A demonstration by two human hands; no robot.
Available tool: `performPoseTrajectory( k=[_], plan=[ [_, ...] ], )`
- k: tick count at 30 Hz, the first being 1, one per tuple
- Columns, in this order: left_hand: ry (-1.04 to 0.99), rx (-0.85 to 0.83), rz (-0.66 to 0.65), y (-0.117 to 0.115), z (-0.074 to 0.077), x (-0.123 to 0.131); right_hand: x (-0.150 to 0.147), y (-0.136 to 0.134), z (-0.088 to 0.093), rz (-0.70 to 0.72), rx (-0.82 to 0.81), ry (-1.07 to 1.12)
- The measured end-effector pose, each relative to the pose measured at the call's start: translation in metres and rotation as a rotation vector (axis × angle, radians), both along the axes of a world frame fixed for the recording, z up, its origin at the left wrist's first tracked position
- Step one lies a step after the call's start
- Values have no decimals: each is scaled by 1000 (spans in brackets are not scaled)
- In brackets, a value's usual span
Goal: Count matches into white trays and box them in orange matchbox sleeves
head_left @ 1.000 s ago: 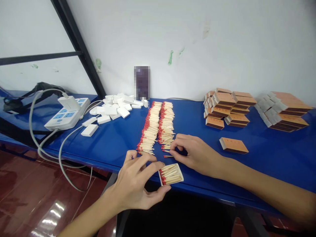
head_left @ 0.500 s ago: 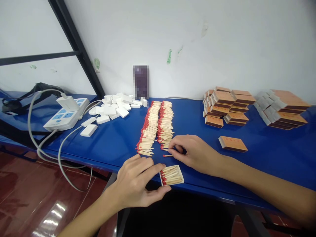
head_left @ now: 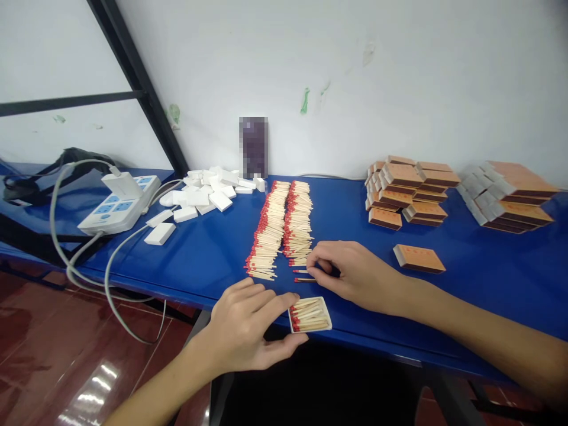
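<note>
My left hand (head_left: pixel 248 325) grips the left end of a small white tray (head_left: pixel 329 309) between thumb and fingers at the table's front edge. Matches (head_left: pixel 310 315) with red heads to the left fill the tray. Just above and right of it, my right hand (head_left: pixel 350 272) pinches the right end of a match (head_left: pixel 302 271). Another single match (head_left: pixel 304 280) lies below that one, its right end by my fingers. Two long rows of matches run away from me, a left row (head_left: pixel 268 231) and a right row (head_left: pixel 298 219), heads to the left.
Stacked matchboxes (head_left: pixel 408 189) and a larger stack (head_left: pixel 515 195) stand at the right, with one matchbox (head_left: pixel 419 258) in front. White blocks (head_left: pixel 204 192), a power strip (head_left: pixel 119 207) and looped cables (head_left: pixel 109 266) occupy the left. A pixelated dark object (head_left: pixel 254 147) leans against the wall.
My right hand has shifted slightly right, with a match now drawn out from the near end of the right row. My left hand and the tray have hardly moved.
</note>
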State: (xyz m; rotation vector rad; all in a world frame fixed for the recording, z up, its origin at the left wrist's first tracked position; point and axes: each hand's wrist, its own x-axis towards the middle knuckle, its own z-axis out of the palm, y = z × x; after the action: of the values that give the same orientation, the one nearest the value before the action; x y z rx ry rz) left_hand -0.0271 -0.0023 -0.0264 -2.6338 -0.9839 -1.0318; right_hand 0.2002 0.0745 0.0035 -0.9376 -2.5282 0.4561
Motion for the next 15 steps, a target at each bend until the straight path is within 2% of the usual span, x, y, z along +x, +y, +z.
performPoseTrajectory(
  k=[8, 15],
  plan=[
    [3, -47, -14, -1, 4, -1, -3, -1, -2, 18, 37, -10],
    [206, -104, 6, 0, 9, -1, -1, -2, -4, 40, 48, 35]
  ],
)
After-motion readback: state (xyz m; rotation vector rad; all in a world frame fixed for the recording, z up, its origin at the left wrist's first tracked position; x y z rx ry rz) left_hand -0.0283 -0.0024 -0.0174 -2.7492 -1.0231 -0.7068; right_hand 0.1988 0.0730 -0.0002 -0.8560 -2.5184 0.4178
